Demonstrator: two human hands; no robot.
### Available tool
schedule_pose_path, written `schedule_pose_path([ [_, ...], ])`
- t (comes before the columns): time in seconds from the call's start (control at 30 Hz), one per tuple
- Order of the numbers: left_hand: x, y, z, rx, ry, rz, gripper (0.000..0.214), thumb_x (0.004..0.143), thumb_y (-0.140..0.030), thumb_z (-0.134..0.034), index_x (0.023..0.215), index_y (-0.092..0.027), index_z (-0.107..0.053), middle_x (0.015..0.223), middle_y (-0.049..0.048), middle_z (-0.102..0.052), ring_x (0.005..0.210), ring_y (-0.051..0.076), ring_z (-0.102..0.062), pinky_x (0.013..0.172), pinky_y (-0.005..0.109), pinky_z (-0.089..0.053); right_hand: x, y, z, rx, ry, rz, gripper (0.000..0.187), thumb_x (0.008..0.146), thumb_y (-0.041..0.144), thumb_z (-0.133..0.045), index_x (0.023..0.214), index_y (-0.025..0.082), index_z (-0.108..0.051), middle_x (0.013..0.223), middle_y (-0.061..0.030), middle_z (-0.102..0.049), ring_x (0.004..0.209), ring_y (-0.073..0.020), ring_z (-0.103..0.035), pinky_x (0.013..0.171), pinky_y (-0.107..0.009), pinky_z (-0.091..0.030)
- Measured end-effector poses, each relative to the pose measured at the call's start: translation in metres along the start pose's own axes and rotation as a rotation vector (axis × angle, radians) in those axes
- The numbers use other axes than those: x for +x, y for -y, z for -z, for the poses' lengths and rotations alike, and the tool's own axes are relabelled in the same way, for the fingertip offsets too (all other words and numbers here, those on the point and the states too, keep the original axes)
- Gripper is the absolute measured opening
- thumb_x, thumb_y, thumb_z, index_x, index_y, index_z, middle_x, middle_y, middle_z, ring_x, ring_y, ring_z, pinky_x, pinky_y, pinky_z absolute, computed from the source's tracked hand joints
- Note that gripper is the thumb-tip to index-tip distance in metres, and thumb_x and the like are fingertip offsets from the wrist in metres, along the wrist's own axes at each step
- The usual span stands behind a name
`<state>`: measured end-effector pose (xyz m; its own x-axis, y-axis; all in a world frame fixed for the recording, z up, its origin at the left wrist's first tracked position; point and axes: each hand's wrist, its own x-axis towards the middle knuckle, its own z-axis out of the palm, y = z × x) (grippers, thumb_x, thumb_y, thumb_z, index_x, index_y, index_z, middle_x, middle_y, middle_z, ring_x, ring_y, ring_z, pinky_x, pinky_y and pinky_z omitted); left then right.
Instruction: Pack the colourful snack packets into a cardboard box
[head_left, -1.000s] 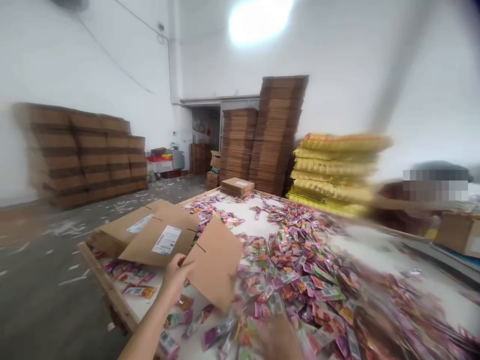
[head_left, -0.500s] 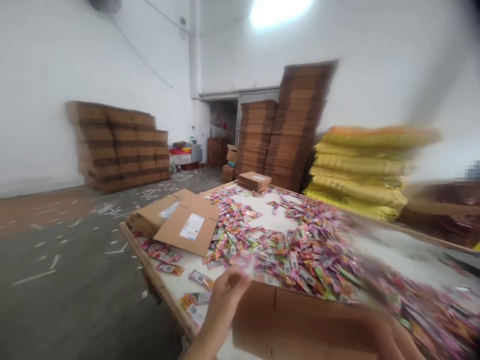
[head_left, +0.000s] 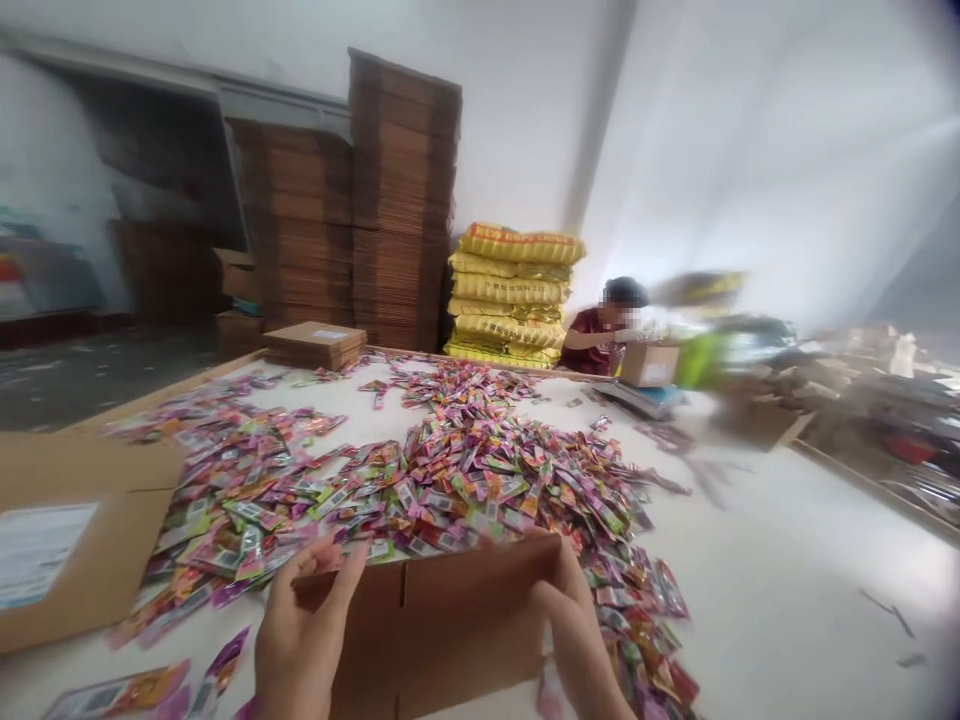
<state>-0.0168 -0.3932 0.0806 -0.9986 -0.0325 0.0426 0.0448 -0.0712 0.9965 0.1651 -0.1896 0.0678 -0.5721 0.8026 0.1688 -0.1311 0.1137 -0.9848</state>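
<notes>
Both hands hold a **box** (head_left: 442, 625), open end up, at the near edge of the table, its inside hidden from this view. The left hand (head_left: 300, 640) has its fingers spread and hooked over the box's left corner, and the right hand (head_left: 574, 630) has its fingers curled over the right end, so both are gripping it. Whether any packets are inside cannot be told. Most of the colored packets (head_left: 420, 490) lie spread across the white table (head_left: 757, 545) in a broad heap, with many left to gather. A folded carton (head_left: 75, 535) lies at the left, and a small stack of cartons (head_left: 313, 345) sits at the far edge. Beyond stand tall stacks of flattened cardboard (head_left: 401, 200) and yellow sacks (head_left: 517, 290), beside a seated co-worker (head_left: 596, 340) handling a small carton (head_left: 649, 365).
</notes>
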Motion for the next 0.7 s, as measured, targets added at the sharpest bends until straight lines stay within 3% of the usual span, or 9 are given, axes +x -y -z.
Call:
schedule_pose_path([
  [0.07,0.001,0.003,0.000,-0.015,0.006,-0.035,0.066,0.060,-0.058,-0.087,0.115,-0.028,-0.066,0.111,0.0042,-0.066,0.109,0.028,-0.060,0.110,0.055,-0.040,-0.001,0.008,0.004,0.021,-0.026,-0.090,0.039,0.080,0.049,-0.069,0.105,0.019,-0.068,0.098,-0.0080,-0.070,0.096,-0.0266,-0.063,0.086,-0.036,-0.049],
  [0.17,0.011,0.003,0.001,-0.079,0.064,-0.072,0.076,0.058,-0.055,-0.089,0.124,-0.030,-0.062,0.111,0.0046,-0.066,0.111,0.029,-0.059,0.109,0.059,-0.040,0.002,0.029,0.014,-0.071,0.084,-0.167,0.043,0.075,0.059,-0.074,0.073,0.017,-0.067,0.070,-0.0024,-0.060,0.073,-0.0187,-0.053,0.068,-0.029,-0.041],
  [0.27,0.018,-0.002,0.000,-0.034,0.107,-0.095,0.087,0.058,-0.060,-0.087,0.133,-0.027,-0.054,0.114,0.0079,-0.065,0.114,0.032,-0.059,0.109,0.061,-0.039,0.009,0.051,0.026,-0.212,0.399,-0.187,0.041,0.077,0.056,-0.073,0.066,0.017,-0.065,0.066,0.0003,-0.052,0.069,-0.0147,-0.045,0.062,-0.026,-0.032],
  [0.37,0.011,-0.008,-0.002,0.048,0.103,-0.097,0.088,0.065,-0.066,-0.079,0.139,-0.026,-0.050,0.126,0.0116,-0.061,0.126,0.035,-0.054,0.114,0.059,-0.034,0.023,0.066,0.034,-0.378,0.719,-0.201,0.052,0.082,0.052,-0.068,0.051,0.017,-0.045,0.054,0.0048,-0.030,0.056,-0.0088,-0.025,0.054,-0.028,-0.017],
  [0.47,-0.001,-0.014,0.000,0.025,0.221,-0.035,0.084,0.073,-0.065,-0.074,0.145,-0.034,-0.044,0.131,0.0085,-0.058,0.134,0.033,-0.049,0.119,0.055,-0.030,0.040,0.073,0.036,-0.348,0.931,-0.264,0.053,0.078,0.046,-0.075,0.049,0.017,-0.042,0.049,0.0067,-0.024,0.050,-0.0060,-0.017,0.052,-0.030,-0.009],
  [0.6,-0.007,-0.018,0.013,-0.043,0.286,0.005,0.086,0.074,-0.063,-0.074,0.149,-0.037,-0.040,0.138,0.0072,-0.055,0.135,0.033,-0.048,0.119,0.053,-0.030,0.052,0.068,0.035,-0.205,0.957,-0.308,0.048,0.071,0.050,-0.082,0.049,0.014,-0.058,0.047,0.0066,-0.030,0.048,-0.0047,-0.020,0.050,-0.028,-0.011],
  [0.7,-0.008,-0.017,0.023,-0.035,0.320,-0.012,0.086,0.077,-0.057,-0.073,0.152,-0.035,-0.037,0.139,0.0099,-0.055,0.136,0.035,-0.048,0.119,0.056,-0.028,0.049,0.065,0.032,-0.174,1.005,-0.393,0.041,0.065,0.051,-0.085,0.072,0.011,-0.079,0.052,0.0037,-0.043,0.052,-0.0060,-0.031,0.050,-0.025,-0.019],
])
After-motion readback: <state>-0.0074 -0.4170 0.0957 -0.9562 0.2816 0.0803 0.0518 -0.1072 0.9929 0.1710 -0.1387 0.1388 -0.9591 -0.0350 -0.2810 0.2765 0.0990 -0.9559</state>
